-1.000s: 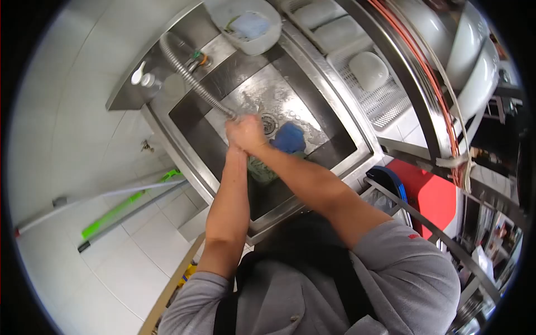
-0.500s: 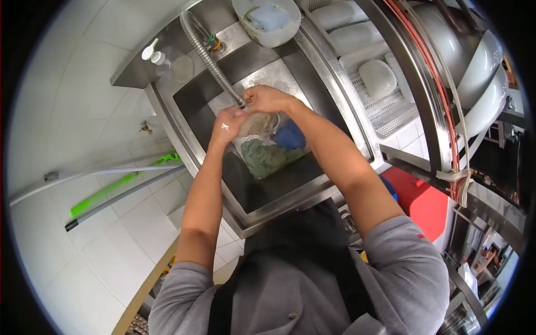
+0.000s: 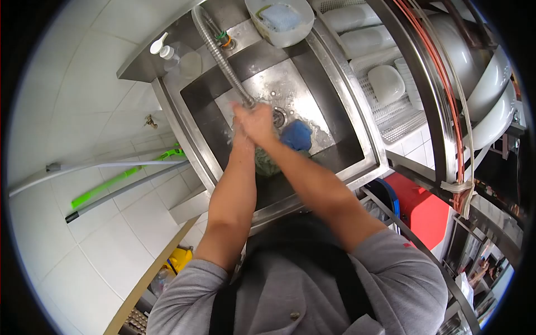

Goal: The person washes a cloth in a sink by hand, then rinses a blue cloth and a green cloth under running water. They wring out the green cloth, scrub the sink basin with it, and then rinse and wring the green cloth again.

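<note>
Fingers [image 3: 247, 113] of the right hand [image 3: 260, 125] are curled over the left hand [image 3: 240, 135], both pressed together just under the end of the hose tap [image 3: 223, 56] above the sink [image 3: 340, 134]. The left fingers are hidden beneath, so whether they are bent or flat cannot be told, nor whether anything sits between the palms. Judging by this, the hand rubbing looks to be midway: both hands are at the spout, and the cloths lie in the basin untouched. The blue cloth [image 3: 296, 135] is just beside the right wrist, near the drain [image 3: 278, 117]. The green cloth [image 3: 267, 163] is under the forearms. Counted: two cloths, one hose tap, one drain, one pump bottle [image 3: 166, 52] on the sink's corner and one plastic tub [image 3: 262, 25] at the back rim.
</note>
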`<state>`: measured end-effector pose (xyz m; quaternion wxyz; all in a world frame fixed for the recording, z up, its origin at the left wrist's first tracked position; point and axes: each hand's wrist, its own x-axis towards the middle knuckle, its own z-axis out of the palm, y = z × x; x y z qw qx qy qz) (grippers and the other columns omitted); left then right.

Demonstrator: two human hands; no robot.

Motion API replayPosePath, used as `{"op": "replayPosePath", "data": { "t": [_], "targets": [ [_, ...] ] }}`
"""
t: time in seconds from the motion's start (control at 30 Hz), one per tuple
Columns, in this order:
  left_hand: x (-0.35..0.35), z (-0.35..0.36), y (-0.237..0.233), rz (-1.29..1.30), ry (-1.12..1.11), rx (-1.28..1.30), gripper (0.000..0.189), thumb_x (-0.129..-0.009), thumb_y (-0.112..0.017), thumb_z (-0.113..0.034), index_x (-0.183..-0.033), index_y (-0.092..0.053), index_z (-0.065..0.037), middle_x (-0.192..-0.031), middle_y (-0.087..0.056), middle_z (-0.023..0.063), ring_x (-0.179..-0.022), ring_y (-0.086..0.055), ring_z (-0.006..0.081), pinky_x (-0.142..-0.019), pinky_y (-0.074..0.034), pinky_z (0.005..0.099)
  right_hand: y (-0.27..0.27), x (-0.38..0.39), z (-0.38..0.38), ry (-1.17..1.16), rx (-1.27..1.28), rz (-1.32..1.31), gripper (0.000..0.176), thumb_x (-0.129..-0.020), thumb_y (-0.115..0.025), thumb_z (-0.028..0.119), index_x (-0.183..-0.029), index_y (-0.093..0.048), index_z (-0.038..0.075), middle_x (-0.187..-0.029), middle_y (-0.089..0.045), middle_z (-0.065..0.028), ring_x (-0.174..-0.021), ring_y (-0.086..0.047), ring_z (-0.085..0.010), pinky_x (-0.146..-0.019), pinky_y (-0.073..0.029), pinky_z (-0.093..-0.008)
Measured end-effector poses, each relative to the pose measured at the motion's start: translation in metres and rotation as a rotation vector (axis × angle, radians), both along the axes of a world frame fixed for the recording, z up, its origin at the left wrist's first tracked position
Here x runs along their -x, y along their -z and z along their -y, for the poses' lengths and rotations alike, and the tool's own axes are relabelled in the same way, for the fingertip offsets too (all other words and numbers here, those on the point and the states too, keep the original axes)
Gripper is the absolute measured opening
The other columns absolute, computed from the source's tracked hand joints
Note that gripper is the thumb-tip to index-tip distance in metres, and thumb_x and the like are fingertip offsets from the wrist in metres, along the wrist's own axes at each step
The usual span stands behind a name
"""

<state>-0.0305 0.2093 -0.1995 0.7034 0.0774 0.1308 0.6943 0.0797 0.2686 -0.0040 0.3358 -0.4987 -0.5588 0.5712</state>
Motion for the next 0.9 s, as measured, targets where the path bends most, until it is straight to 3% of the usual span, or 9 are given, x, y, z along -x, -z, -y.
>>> {"op": "replayPosePath", "data": {
  "t": [0.1,0.17,0.3,0.4,0.5,0.63,0.7,0.83,0.9],
  "targets": [
    [-0.073,-0.026,-0.188,-0.395,-0.252,1.029,0.037,-0.094,-0.050,-0.032,-0.108,-0.057,0.002,-0.097,-0.062,0.0118,-0.080,-0.064,0.0282,-0.069,-0.054,0.0401,-0.006,-0.012,-0.025,-0.060,-0.238,0.064,0.018,-0.066,-0.072,0.018,-0.075,-0.067,0.004,-0.070,-0.063,-0.0216,-0.074,-0.062,-0.0384,-0.072,-0.050,-0.0439],
    [-0.070,-0.028,-0.177,-0.365,-0.154,0.866,0.025,-0.094,-0.041,-0.030,-0.095,-0.056,-0.010,-0.082,-0.057,0.0053,-0.079,-0.058,0.0242,-0.070,-0.050,0.0388,-0.038,-0.010,-0.004,-0.065,0.109,0.183,0.014,-0.070,-0.066,0.019,-0.076,-0.068,0.006,-0.072,-0.064,-0.0197,-0.076,-0.064,-0.0379,-0.073,-0.051,-0.0452],
    [-0.061,-0.033,-0.187,-0.129,-0.045,0.688,0.034,-0.094,-0.045,-0.041,-0.100,-0.058,-0.010,-0.083,-0.060,0.0050,-0.075,-0.060,0.0228,-0.067,-0.051,0.0371,-0.016,-0.026,-0.018,-0.031,-0.384,0.185,0.021,-0.078,-0.060,0.023,-0.080,-0.069,0.003,-0.075,-0.064,-0.0246,-0.076,-0.064,-0.0414,-0.069,-0.050,-0.0426],
    [-0.057,-0.040,-0.230,-0.508,0.368,0.729,0.052,-0.091,-0.051,-0.055,-0.110,-0.058,-0.007,-0.096,-0.063,0.0062,-0.086,-0.061,0.0212,-0.077,-0.050,0.0354,0.012,-0.037,-0.075,-0.163,0.009,0.042,0.039,-0.077,-0.068,0.042,-0.088,-0.070,0.004,-0.082,-0.068,-0.0150,-0.076,-0.065,-0.0299,-0.073,-0.050,-0.0379],
    [-0.052,-0.039,-0.256,-1.143,0.149,0.710,0.046,-0.094,-0.053,-0.041,-0.117,-0.055,-0.001,-0.108,-0.062,0.0101,-0.098,-0.061,0.0230,-0.085,-0.050,0.0360,0.026,-0.062,-0.063,-0.330,0.128,-0.167,0.049,-0.078,-0.070,0.049,-0.095,-0.070,0.003,-0.085,-0.069,-0.0084,-0.077,-0.062,-0.0193,-0.072,-0.049,-0.0335],
    [-0.019,-0.022,-0.206,-0.653,-0.095,0.436,0.041,-0.096,-0.051,-0.028,-0.122,-0.050,0.005,-0.119,-0.058,0.0154,-0.110,-0.058,0.0288,-0.095,-0.048,0.0416,-0.025,-0.090,-0.067,-0.939,0.206,0.307,0.049,-0.078,-0.075,0.041,-0.105,-0.067,0.001,-0.096,-0.066,-0.0053,-0.086,-0.057,-0.0114,-0.080,-0.046,-0.0272],
    [-0.015,-0.014,-0.207,-0.316,-0.284,0.559,0.036,-0.098,-0.044,-0.017,-0.125,-0.047,0.006,-0.127,-0.053,0.0181,-0.116,-0.054,0.0318,-0.101,-0.045,0.0463,0.001,-0.088,-0.075,-0.871,0.243,0.281,0.045,-0.077,-0.077,0.034,-0.105,-0.067,0.001,-0.097,-0.066,-0.0052,-0.087,-0.058,-0.0118,-0.080,-0.046,-0.0267],
    [-0.041,-0.024,-0.145,-0.284,-0.389,0.963,0.032,-0.096,-0.046,-0.010,-0.124,-0.049,0.005,-0.118,-0.058,0.0176,-0.106,-0.060,0.0303,-0.085,-0.052,0.0485,-0.016,-0.044,-0.036,-0.271,0.314,-0.515,0.027,-0.081,-0.073,0.026,-0.090,-0.071,0.001,-0.076,-0.065,-0.0003,-0.076,-0.059,-0.0112,-0.069,-0.048,-0.0292],
    [-0.013,-0.022,-0.051,0.019,-0.079,0.103,0.030,-0.097,-0.043,-0.018,-0.119,-0.053,0.000,-0.113,-0.060,0.0148,-0.104,-0.060,0.0286,-0.086,-0.052,0.0451,-0.004,-0.014,-0.005,0.009,0.277,-0.248,0.023,-0.080,-0.071,0.023,-0.083,-0.070,0.000,-0.070,-0.065,-0.0020,-0.068,-0.060,-0.0130,-0.062,-0.049,-0.0324]
  ]
}}
